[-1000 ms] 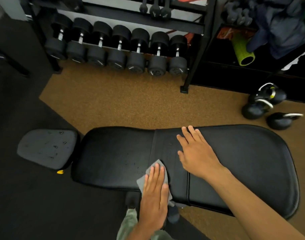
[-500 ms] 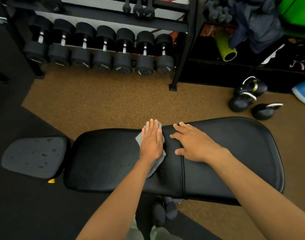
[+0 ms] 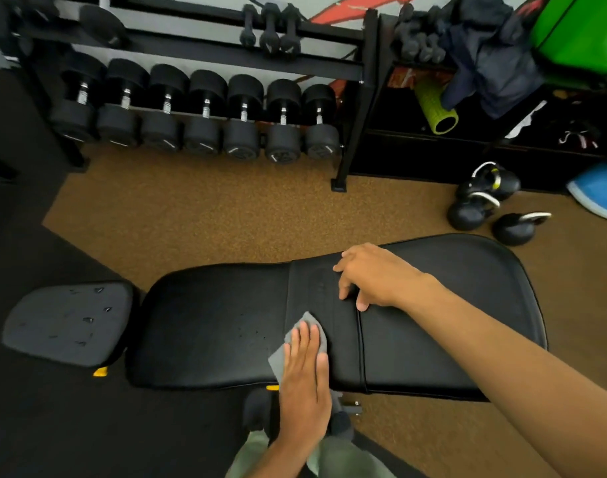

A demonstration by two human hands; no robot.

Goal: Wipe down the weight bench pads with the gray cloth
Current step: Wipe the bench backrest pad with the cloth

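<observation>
L hand (image 3: 305,370) flat on gray cloth (image 3: 284,353), bench pad (image 3: 209,326)

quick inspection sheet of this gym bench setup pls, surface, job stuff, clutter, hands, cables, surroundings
surface: long black padded bench pad, small specks near its middle; separate small grey seat pad at its left end, with dark droplets on it
job's things: gray cloth flat on the bench pad's near edge
clutter: nothing seen on the pads
hands: left hand flat on the cloth, fingers straight; right hand resting on the pad's far side, fingers curled, holding nothing
cables: nothing seen
surroundings: row of black dumbbells on a rack, three black kettlebells on the brown floor, green foam roller
</observation>
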